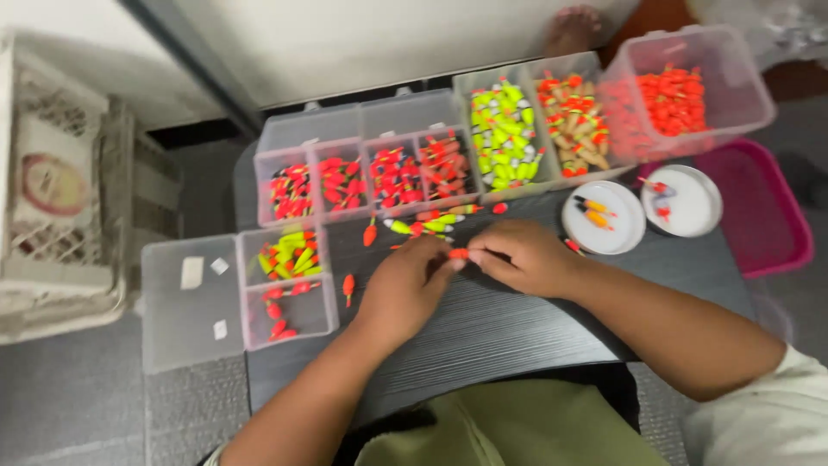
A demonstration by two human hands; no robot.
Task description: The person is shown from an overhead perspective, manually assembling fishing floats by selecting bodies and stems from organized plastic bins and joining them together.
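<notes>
My left hand (405, 283) and my right hand (524, 255) meet over a dark wood-grain table (483, 332). Between their fingertips they pinch one small red-orange fishing float (458, 254). Just beyond the hands lie several loose floats (429, 224), red, yellow-green and white. Two more red floats (348, 286) lie left of my left hand.
Clear compartment boxes hold sorted floats: a long one (371, 177), a small one with its lid open (289, 285), a taller one (535, 129) and a tub of red floats (690, 91). Two white lids (604, 217) sit right. A pink bin (763, 216) and white crates (60, 190) flank the table.
</notes>
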